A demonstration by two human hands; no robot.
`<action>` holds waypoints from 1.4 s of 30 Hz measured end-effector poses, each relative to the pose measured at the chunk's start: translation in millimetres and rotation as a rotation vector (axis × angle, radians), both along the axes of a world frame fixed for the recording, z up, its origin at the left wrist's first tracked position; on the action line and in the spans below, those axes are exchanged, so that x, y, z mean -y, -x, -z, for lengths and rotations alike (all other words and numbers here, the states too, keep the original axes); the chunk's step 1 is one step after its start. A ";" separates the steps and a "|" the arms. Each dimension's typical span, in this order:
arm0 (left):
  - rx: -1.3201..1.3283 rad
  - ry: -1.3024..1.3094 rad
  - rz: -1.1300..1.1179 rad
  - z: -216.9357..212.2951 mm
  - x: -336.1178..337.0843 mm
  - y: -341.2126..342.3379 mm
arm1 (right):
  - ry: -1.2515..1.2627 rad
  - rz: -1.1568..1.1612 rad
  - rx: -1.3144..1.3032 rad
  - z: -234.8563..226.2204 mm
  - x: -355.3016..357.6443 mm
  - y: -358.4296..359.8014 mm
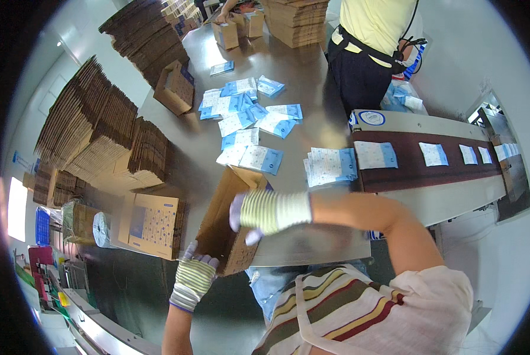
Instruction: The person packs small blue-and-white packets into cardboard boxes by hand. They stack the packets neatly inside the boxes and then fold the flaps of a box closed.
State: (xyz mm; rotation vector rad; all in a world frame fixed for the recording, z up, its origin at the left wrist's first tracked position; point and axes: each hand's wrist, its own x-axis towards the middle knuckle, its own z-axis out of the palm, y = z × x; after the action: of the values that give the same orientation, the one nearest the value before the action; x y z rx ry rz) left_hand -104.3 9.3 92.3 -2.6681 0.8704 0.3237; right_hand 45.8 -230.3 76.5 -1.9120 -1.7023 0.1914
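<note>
An open cardboard box [241, 249] stands tilted at the table's near edge, its inner walls in sight. My left hand [195, 277], in a striped green-and-white glove, grips the box's near left corner with its fingers over the edge. Across the opening, my right hand [266, 212], gloved alike, has its fingers bent down inside and its thumb at the right wall; it looks closed on that wall. Just beyond the box lie loose blue-and-white flat packets [261, 158]. A neat stack of such packets [331, 165] lies to the right, at the belt's end.
A dark conveyor belt [407, 177] carries more packets at right. Flattened cartons [87, 127] stand in tall stacks at left, near a printed carton [152, 225]. Another open box [175, 89] stands farther back. A person in a yellow shirt [374, 23] stands beyond the belt.
</note>
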 end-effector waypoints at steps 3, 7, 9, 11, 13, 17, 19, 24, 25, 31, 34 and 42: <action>0.045 0.203 -0.151 0.3 -9.4 -1.9 | -0.156 0.413 -0.187 -36.4 52.0 -61.4; 0.095 0.253 -0.097 7.6 20.2 -15.3 | 0.875 0.564 -0.073 28.5 184.7 -167.8; 0.152 0.324 0.067 15.6 33.5 -16.0 | 1.053 0.472 -0.119 46.0 191.5 -160.4; 0.074 0.315 -0.009 14.5 55.8 -12.3 | 0.985 0.517 -0.172 74.1 193.6 -136.4; 0.113 0.350 -0.087 4.9 56.4 0.5 | 1.008 0.515 -0.140 75.1 163.8 -108.6; 0.094 0.403 -0.219 14.6 46.6 6.1 | 0.848 0.598 0.281 80.2 119.7 -10.3; 0.090 0.405 -0.212 21.1 50.3 4.5 | 0.764 0.569 0.295 81.4 109.3 7.6; 0.014 0.435 -0.207 24.9 63.0 -13.9 | 0.456 0.620 -0.264 68.1 102.3 -35.6; -0.003 0.424 -0.208 25.6 66.2 -16.7 | -0.010 0.528 -0.229 71.6 97.8 -35.0; 0.007 0.668 -0.207 48.6 73.9 -30.5 | -0.570 0.184 -0.346 -46.7 -31.8 15.2; -0.062 0.434 -0.210 24.3 83.0 -22.1 | -0.417 0.182 -0.317 6.2 -60.1 4.7; 0.089 0.816 -0.236 -35.9 53.4 -12.8 | 0.178 0.138 0.092 32.8 -46.0 3.3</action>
State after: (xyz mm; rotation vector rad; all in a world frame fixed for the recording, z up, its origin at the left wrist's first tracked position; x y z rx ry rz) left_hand -91.5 -44.1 128.2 -3.5101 0.7679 -0.1468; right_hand 42.5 -184.2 43.6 -2.1918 -1.6511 0.2106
